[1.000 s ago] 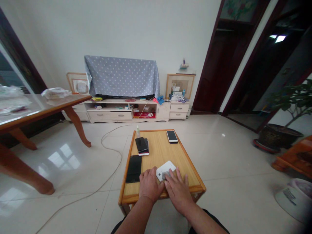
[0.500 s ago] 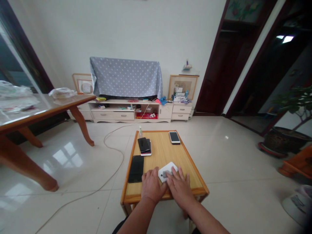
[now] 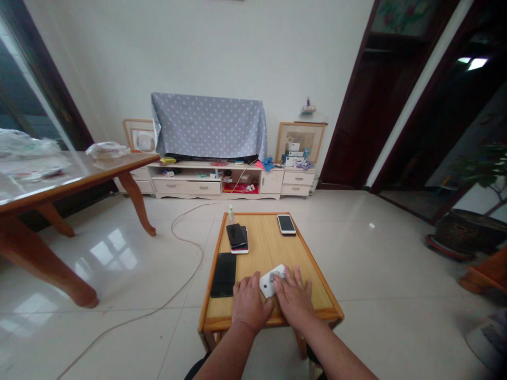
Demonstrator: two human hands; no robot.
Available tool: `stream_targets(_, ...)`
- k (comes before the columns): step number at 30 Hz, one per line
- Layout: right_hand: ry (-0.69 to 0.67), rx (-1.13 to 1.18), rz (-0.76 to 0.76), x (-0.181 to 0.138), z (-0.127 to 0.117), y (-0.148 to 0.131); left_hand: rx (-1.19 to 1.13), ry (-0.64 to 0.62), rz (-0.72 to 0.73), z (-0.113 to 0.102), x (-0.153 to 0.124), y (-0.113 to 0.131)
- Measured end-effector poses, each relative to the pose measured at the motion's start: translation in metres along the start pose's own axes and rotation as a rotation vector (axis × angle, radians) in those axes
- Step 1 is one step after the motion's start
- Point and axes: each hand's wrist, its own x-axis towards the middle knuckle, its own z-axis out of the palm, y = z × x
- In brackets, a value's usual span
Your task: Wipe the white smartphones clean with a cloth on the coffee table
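A white phone lies face down and slanted near the front of the small wooden table, its dark camera patch showing. My left hand grips its left side, fingers curled and thumb at the near edge. With fingers fairly spread, my right hand presses a small grey cloth onto the phone's back; the cloth is partly hidden under the fingertips. Left of my left hand lies a large black phone or tablet. Beyond it, a black phone rests on other phones.
A white phone with a dark screen lies on another at the table's far right corner. A small clear bottle stands at the far left corner. A cable crosses the floor. A larger table stands left.
My right hand has slid the grey cloth across the phone's back, away from me and to the right. My left hand keeps its hold. The view has shifted slightly.
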Motion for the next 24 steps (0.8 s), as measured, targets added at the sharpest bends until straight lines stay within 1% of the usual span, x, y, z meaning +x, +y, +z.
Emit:
stream_targets(2,-0.028,0.009,-0.13,0.0,0.003,-0.004,-0.005,0.016,-0.001,0.001,0.0,-0.001)
stream_targets(3,-0.037,0.012,-0.164,0.0,0.003,-0.006,-0.008,0.024,-0.001,0.002,0.0,-0.001)
stream_targets(4,-0.036,0.013,-0.161,0.0,0.004,-0.008,-0.012,0.031,0.002,0.002,0.0,-0.002)
stream_targets(7,-0.022,0.02,-0.048,0.002,0.001,-0.012,-0.032,0.039,0.021,0.002,0.0,-0.002)
stream_targets(8,-0.024,0.025,-0.038,0.003,0.001,-0.013,-0.037,0.038,0.022,0.002,0.0,-0.002)
stream_targets(12,-0.062,0.047,-0.163,0.008,-0.001,-0.014,-0.044,0.042,-0.003,0.003,0.0,-0.002)
stream_targets(13,-0.06,0.046,-0.161,0.01,-0.002,-0.013,-0.043,0.045,-0.002,0.003,0.0,-0.002)
stream_targets(17,-0.019,0.017,0.015,0.019,-0.001,-0.01,-0.024,0.037,0.013,0.005,0.001,-0.003)
stream_targets(18,-0.018,0.008,0.026,0.019,0.0,-0.011,-0.02,0.035,0.014,0.005,0.001,-0.003)
stream_targets(19,-0.024,0.001,0.006,0.019,0.002,-0.012,-0.019,0.036,0.014,0.005,0.001,-0.003)
stream_targets(22,-0.045,-0.009,-0.119,0.015,0.008,-0.016,-0.029,0.052,0.013,0.006,0.002,-0.003)
stream_targets(24,-0.037,-0.009,-0.112,0.018,0.008,-0.014,-0.031,0.059,0.011,0.007,0.002,-0.003)
